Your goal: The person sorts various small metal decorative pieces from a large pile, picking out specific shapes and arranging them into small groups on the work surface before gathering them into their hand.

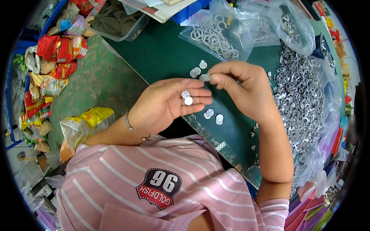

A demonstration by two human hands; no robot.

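Note:
My left hand [162,101] lies palm up with its fingers stretched out. Two small round silver discs [188,100], slightly overlapping, rest on those fingers. Just beyond the left fingertips, my right hand [241,88] pinches a small silvery metal disc [205,77] between thumb and forefinger; its details are blurred. Several similar discs [203,64] lie on the green table beyond the hands. Nearer to me, to the right of the left fingers, are more silver discs [219,119] in small overlapping groups.
A large heap of small silver metal parts [295,104] covers the table's right side. Clear plastic bags at the back hold metal rings [216,36] and small pieces. A clear tub [115,23] with dark cloth sits at the back left. Colourful bags [58,48] line the floor.

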